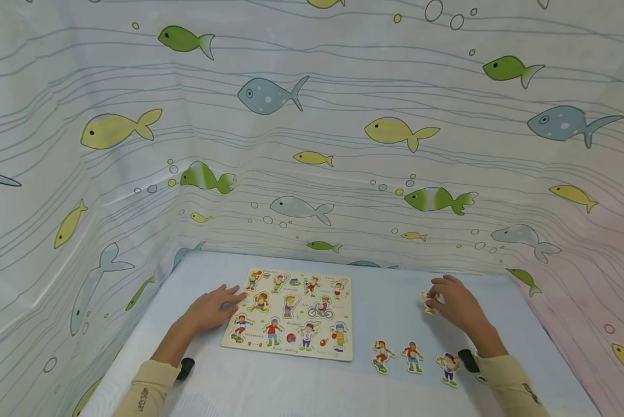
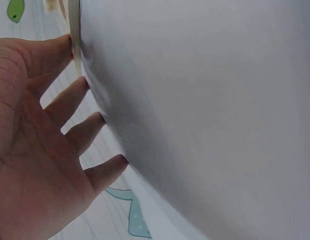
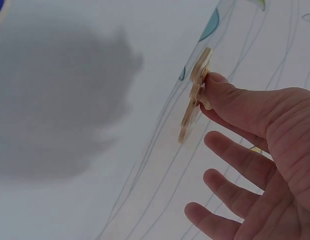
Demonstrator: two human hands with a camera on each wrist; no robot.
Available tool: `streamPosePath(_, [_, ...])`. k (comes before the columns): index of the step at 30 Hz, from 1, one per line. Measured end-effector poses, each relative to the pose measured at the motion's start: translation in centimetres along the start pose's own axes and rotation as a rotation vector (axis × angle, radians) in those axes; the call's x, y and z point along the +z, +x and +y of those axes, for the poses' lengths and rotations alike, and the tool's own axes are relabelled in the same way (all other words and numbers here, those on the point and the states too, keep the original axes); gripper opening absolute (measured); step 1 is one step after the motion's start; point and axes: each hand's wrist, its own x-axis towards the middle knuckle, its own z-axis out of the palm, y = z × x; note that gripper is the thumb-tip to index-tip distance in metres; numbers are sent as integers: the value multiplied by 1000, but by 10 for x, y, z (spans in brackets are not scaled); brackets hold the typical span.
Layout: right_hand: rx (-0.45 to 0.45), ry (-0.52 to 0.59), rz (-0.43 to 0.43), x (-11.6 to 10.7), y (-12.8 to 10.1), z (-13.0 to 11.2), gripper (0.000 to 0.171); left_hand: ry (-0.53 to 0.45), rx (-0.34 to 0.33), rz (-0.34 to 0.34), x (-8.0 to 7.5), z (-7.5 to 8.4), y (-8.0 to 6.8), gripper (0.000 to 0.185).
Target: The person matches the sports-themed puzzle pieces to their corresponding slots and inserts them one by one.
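Pinching a wooden figure piece [image 1: 429, 301] at 3 o'clock of the puzzle board [image 1: 291, 313], the right hand [image 1: 455, 304] is raised. "Roller skating" is printed on the board; the left hand [image 1: 213, 307], fingers extended, is pressed at 9 o'clock.

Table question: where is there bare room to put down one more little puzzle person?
Bare table lies between the puzzle board and the right hand, which pinches a piece. More lies in front of the board, near the left hand. It is crowded by the right wrist, where three loose pieces lie in a row.
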Motion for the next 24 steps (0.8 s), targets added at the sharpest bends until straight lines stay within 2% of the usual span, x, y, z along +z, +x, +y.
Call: streamPosePath(24, [-131, 52, 42, 13, 38, -45, 10, 13, -10, -6, 3, -2, 2, 37])
